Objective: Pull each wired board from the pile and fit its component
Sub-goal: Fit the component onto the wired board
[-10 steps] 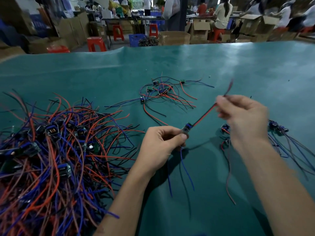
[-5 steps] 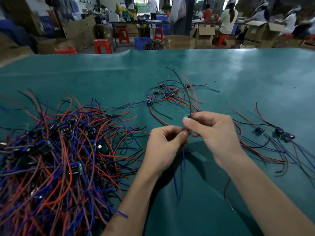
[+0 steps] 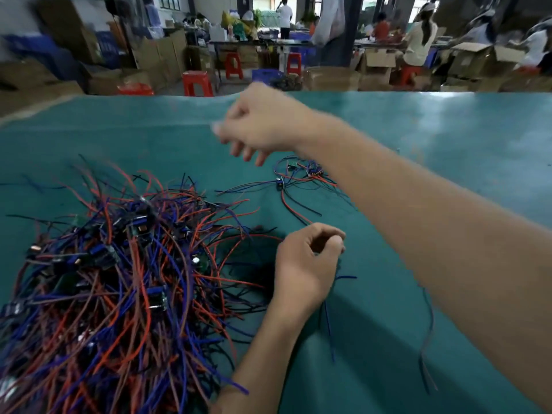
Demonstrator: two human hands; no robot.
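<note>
Head view, green mat (image 3: pixel 448 150) covering the bench.

Pile (image 3: pixel 119 279): large tangle of red, blue and black wires with small boards among them, at 8 o'clock of frame centre, lying on the mat. Several boards show in it, one with a copper-wound part near its top (image 3: pixel 140 228).

Left hand (image 3: pixel 307 264): at about 5 o'clock, just beside the pile's right edge. Fingers curled, thumb and fingertips pinched together over something small. The object itself is hidden inside the hand; blue wires (image 3: pixel 328 324) hang down from under it onto the mat, so the hand appears to grasp a wired board. Board itself not visible.

Right hand (image 3: pixel 263 124): raised above the mat at 12 o'clock, forearm crossing the frame from 4 o'clock. Motion-blurred. Fingers hang loosely curled downward; nothing visible in them. Whether thumb and forefinger pinch a small part: cannot tell.

Small cluster of wired boards (image 3: pixel 298 174): at 1 o'clock of the left hand, partly under the right forearm, apart from the big pile.

One loose dark wire (image 3: pixel 427 339) lies at 4 o'clock, near the right forearm.

Background: cardboard boxes (image 3: pixel 379 62), red stools (image 3: pixel 195 82), seated people, all blurred.
</note>
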